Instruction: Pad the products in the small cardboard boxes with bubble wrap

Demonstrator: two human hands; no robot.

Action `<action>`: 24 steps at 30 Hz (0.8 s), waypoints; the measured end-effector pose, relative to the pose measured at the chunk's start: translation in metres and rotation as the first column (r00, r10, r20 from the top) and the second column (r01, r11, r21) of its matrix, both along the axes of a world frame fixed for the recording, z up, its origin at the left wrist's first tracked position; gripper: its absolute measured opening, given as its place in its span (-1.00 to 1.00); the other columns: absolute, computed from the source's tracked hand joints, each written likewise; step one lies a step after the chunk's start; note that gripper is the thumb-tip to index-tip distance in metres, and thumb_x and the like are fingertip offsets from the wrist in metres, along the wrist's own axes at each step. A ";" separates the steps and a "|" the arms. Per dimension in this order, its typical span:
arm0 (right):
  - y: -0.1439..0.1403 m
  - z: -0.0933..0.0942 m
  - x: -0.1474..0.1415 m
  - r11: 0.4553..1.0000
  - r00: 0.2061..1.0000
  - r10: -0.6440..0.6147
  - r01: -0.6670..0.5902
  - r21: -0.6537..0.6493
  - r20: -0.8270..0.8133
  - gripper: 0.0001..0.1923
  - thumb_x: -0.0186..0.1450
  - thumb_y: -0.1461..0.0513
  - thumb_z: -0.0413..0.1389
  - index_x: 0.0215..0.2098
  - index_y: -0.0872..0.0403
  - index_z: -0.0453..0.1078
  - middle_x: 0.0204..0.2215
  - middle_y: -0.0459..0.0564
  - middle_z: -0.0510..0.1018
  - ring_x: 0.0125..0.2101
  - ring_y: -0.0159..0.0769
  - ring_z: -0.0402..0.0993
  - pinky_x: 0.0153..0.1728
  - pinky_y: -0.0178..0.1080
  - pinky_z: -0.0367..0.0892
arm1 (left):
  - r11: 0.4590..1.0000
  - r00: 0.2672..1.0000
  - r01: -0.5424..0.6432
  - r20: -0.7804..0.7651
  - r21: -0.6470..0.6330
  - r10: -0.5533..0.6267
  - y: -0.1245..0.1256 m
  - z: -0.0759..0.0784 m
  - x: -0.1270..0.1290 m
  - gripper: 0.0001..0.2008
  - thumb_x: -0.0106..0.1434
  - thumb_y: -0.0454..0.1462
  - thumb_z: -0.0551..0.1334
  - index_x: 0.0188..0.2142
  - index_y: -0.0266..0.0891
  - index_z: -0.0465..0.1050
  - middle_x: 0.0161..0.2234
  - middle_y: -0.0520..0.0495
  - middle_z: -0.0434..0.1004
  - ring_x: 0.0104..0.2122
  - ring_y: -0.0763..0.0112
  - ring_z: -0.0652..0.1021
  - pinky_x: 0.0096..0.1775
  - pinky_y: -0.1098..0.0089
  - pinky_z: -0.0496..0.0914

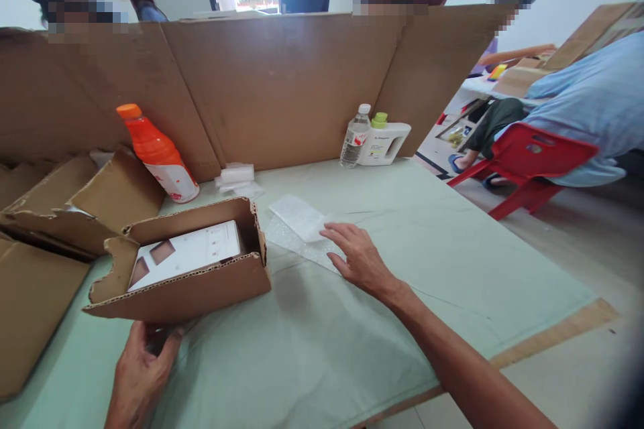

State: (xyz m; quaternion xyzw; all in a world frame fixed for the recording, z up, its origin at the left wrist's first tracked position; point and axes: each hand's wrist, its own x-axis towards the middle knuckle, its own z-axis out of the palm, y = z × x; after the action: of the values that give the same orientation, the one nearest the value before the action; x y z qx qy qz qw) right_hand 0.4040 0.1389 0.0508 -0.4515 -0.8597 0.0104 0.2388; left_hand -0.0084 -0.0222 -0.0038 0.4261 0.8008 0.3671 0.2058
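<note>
Left hand (pixel 141 362): at the near edge of the tabletop, fingers curled up against the underside of the cardboard box, gripping its near bottom edge.
Right hand (pixel 359 258): flat and released, palm down, fingertips resting on the bubble wrap sheet, grasping nothing.
Cardboard box (pixel 186 281): open, tilted toward the camera, flaps up, just left of the right hand.
White carton (pixel 188 253): lying inside the cardboard box, printed face up.
Bubble wrap sheet (pixel 296 241): spread flat beside the box, under the right fingertips.
Foam pouch (pixel 300 216): white, lying on top of the bubble wrap sheet, just beyond the fingers.
Tabletop (pixel 427 248): covered in pale green cloth.
Orange bottle (pixel 158 154): leaning behind the box, cap at upper left.
Folded white packing (pixel 235 175): near the cardboard screen.
Water bottle (pixel 355 137): upright, touching the white jug (pixel 385 141) with a green cap.
Cardboard screen (pixel 282 80): standing along the far edge.
Flattened boxes (pixel 55 208): piled at left.
Red chair (pixel 528 164): right, off the tabletop, a person in blue seated on it.
</note>
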 end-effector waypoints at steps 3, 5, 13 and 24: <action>0.023 -0.002 -0.009 1.000 0.986 -0.013 0.009 0.026 0.165 -0.27 0.14 0.43 0.17 0.29 0.08 0.28 0.34 0.25 0.27 0.30 0.09 0.21 0.11 0.06 0.27 | 1.000 1.000 0.003 -0.007 -0.011 -0.003 0.000 -0.003 -0.001 -0.43 0.00 0.13 0.30 -0.12 -0.17 0.36 -0.27 -0.15 0.62 -0.26 0.05 0.63 -0.36 0.26 0.46; 0.042 -0.006 -0.011 1.000 0.976 -0.022 0.021 0.005 0.218 -0.38 0.12 0.46 0.16 0.16 0.08 0.42 0.34 0.25 0.27 0.31 0.11 0.18 0.13 0.08 0.26 | 1.000 1.000 -0.002 -0.019 -0.005 0.002 -0.001 -0.003 -0.002 -0.43 0.01 0.13 0.29 -0.13 -0.18 0.36 -0.26 -0.15 0.61 -0.26 0.06 0.63 -0.35 0.25 0.46; 0.059 -0.007 0.027 0.953 0.963 -0.250 0.227 0.200 0.102 -0.76 0.20 0.43 0.10 -0.24 0.07 0.52 0.17 0.17 0.49 0.26 0.13 0.24 0.15 0.13 0.16 | 1.000 0.999 -0.015 -0.051 0.022 0.016 0.001 0.009 0.009 -0.47 0.04 0.13 0.26 -0.15 -0.18 0.35 -0.31 -0.14 0.60 -0.34 0.10 0.61 -0.41 0.27 0.42; -0.010 -0.014 0.000 0.998 0.997 0.062 -0.062 -0.006 0.041 -0.71 0.36 0.19 0.12 0.03 0.03 0.49 0.20 0.17 0.46 0.21 0.06 0.34 0.13 0.10 0.28 | 0.999 0.999 -0.037 -0.038 0.022 0.038 0.015 0.015 0.011 -0.43 -0.06 0.18 0.26 -0.24 -0.20 0.36 -0.40 -0.13 0.60 -0.44 0.17 0.56 -0.44 0.29 0.40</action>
State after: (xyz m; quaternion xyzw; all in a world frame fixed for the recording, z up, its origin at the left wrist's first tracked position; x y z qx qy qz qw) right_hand 0.4041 0.1286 0.0367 -0.4254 -0.8779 0.0104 0.2196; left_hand 0.0021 -0.0069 0.0109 0.4202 0.8084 0.3714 0.1790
